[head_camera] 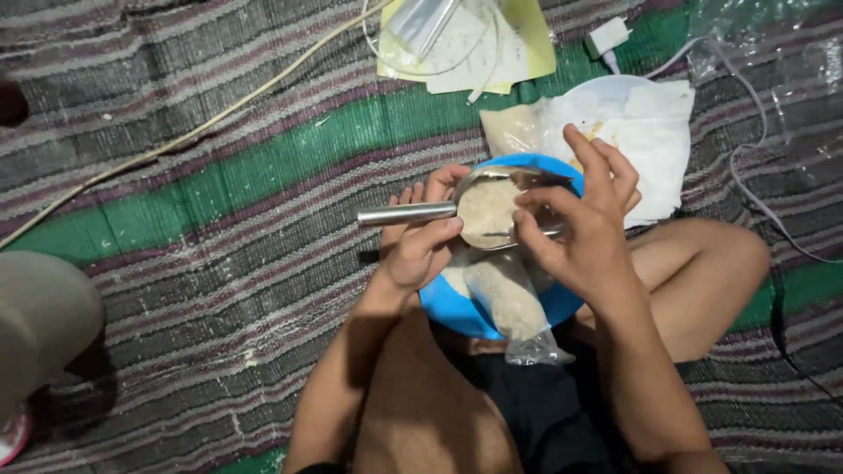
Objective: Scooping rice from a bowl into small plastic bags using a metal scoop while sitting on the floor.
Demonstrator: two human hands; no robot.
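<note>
I am holding the metal scoop, loaded with pale powder, over the blue bowl: my left hand is clamped on its handle, my right hand pinching a thin clear bag's mouth at the scoop's lip. The bag, draped across the bowl toward me, is looking mostly full, so I am judging the filling well along; the scoopful remains to empty.

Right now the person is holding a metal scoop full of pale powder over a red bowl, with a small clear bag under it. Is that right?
Not quite: the bowl is blue, not red. The head view shows the left hand gripping the metal scoop full of pale powder over it, the right hand at the scoop's rim, and a small clear bag under it.
</note>
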